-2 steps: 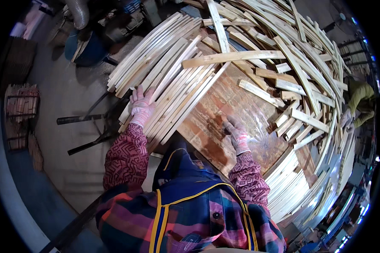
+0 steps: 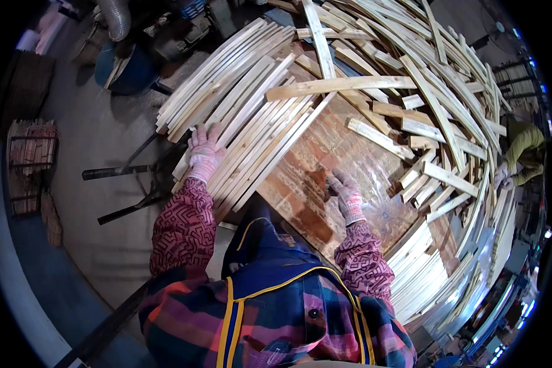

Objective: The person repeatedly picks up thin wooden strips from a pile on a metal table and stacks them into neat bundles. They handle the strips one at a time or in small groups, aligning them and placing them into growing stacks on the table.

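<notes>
The gloved left hand [image 2: 205, 153] lies open and flat on the near ends of the stacked wooden slats [image 2: 251, 132] at the desk's [image 2: 325, 184] left. The right hand [image 2: 345, 193], fingers loosely spread, rests empty on bare desk. To square the stack well, she should press the ends evenly and keep fingers clear of gaps.

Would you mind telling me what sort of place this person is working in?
Most likely a woodworking shop or timber mill: long pale wooden slats lie heaped over a worn workbench, a ribbed extraction duct hangs nearby, and both hands wear work gloves, the left hand resting on the slats.
</notes>
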`<action>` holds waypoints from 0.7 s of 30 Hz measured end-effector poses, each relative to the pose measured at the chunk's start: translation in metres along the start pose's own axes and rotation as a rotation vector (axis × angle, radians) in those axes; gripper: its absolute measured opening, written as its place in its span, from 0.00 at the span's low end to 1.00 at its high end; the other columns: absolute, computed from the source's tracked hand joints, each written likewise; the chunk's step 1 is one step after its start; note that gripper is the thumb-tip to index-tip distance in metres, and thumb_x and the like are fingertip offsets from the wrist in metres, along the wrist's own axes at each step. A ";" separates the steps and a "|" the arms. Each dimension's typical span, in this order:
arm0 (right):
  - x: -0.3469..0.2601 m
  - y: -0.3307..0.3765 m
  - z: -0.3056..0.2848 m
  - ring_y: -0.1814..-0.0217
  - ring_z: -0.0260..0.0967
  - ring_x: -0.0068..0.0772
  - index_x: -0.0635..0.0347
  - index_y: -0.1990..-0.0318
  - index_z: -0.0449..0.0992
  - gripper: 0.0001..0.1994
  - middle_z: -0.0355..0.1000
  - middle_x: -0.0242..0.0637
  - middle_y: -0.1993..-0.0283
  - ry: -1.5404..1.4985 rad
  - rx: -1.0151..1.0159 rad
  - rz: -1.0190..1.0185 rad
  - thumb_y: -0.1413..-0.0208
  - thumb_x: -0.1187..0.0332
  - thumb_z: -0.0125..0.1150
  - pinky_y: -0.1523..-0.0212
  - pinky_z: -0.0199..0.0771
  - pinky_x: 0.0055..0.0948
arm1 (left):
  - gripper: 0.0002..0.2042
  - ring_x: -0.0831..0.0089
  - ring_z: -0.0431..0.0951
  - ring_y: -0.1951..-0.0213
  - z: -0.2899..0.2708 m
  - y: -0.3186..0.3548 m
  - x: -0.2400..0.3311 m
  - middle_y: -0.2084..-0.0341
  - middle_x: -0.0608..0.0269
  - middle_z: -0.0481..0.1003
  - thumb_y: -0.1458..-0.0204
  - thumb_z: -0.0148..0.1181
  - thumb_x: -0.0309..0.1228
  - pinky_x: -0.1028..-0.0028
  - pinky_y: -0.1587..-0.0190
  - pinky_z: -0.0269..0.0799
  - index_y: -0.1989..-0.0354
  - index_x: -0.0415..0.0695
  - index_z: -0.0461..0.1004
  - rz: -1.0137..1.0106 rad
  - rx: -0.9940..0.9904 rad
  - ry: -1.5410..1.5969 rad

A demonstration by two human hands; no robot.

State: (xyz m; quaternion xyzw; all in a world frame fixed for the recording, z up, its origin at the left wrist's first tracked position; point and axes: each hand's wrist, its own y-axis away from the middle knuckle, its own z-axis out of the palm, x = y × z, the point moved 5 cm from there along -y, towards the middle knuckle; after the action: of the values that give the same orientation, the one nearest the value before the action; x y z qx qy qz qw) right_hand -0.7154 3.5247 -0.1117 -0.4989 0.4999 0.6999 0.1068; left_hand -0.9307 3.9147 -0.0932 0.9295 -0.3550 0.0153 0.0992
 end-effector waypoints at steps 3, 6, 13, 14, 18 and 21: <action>-0.018 -0.041 -0.020 0.65 0.73 0.27 0.69 0.37 0.65 0.26 0.75 0.38 0.59 0.058 0.016 -0.018 0.39 0.66 0.62 0.64 0.75 0.27 | 0.58 0.44 0.51 0.31 -0.010 -0.017 -0.001 0.30 0.42 0.49 0.63 0.71 0.52 0.52 0.31 0.46 0.26 0.54 0.36 -0.175 -0.156 0.117; -0.067 -0.099 -0.016 0.67 0.73 0.28 0.68 0.37 0.65 0.25 0.75 0.37 0.63 0.095 -0.040 -0.181 0.39 0.65 0.60 0.66 0.75 0.26 | 0.58 0.45 0.50 0.30 -0.007 -0.025 -0.009 0.30 0.43 0.49 0.62 0.71 0.53 0.53 0.30 0.46 0.26 0.55 0.37 -0.189 -0.265 0.084; -0.140 -0.212 0.010 0.74 0.69 0.29 0.62 0.56 0.72 0.12 0.70 0.35 0.66 -0.604 0.240 -0.076 0.41 0.65 0.62 0.75 0.75 0.27 | 0.55 0.50 0.62 0.39 -0.013 -0.016 0.002 0.42 0.46 0.63 0.67 0.75 0.46 0.57 0.37 0.60 0.28 0.52 0.46 -0.178 -0.096 0.204; -0.146 -0.219 0.015 0.75 0.68 0.28 0.61 0.58 0.72 0.11 0.70 0.34 0.67 -0.589 0.327 -0.042 0.42 0.65 0.63 0.77 0.74 0.27 | 0.54 0.50 0.62 0.39 -0.013 -0.016 0.004 0.42 0.46 0.64 0.66 0.75 0.45 0.58 0.37 0.61 0.28 0.51 0.47 -0.174 -0.100 0.207; -0.159 -0.226 0.027 0.82 0.67 0.30 0.63 0.63 0.72 0.12 0.71 0.35 0.74 -0.361 0.424 -0.051 0.44 0.64 0.66 0.83 0.71 0.27 | 0.52 0.50 0.67 0.42 -0.014 -0.019 0.013 0.43 0.49 0.67 0.66 0.75 0.43 0.59 0.40 0.66 0.30 0.50 0.51 -0.194 -0.039 0.047; -0.156 -0.218 0.015 0.83 0.65 0.26 0.63 0.65 0.75 0.09 0.72 0.34 0.76 -0.336 0.460 -0.138 0.44 0.66 0.66 0.83 0.73 0.25 | 0.48 0.57 0.69 0.41 -0.019 -0.033 0.008 0.43 0.53 0.69 0.70 0.78 0.43 0.64 0.39 0.66 0.35 0.48 0.61 -0.251 -0.165 0.179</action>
State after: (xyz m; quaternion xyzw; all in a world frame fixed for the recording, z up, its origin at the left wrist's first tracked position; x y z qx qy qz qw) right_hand -0.5077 3.6953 -0.1151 -0.3716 0.5855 0.6321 0.3458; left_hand -0.9021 3.9376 -0.0796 0.9502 -0.2258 0.0561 0.2075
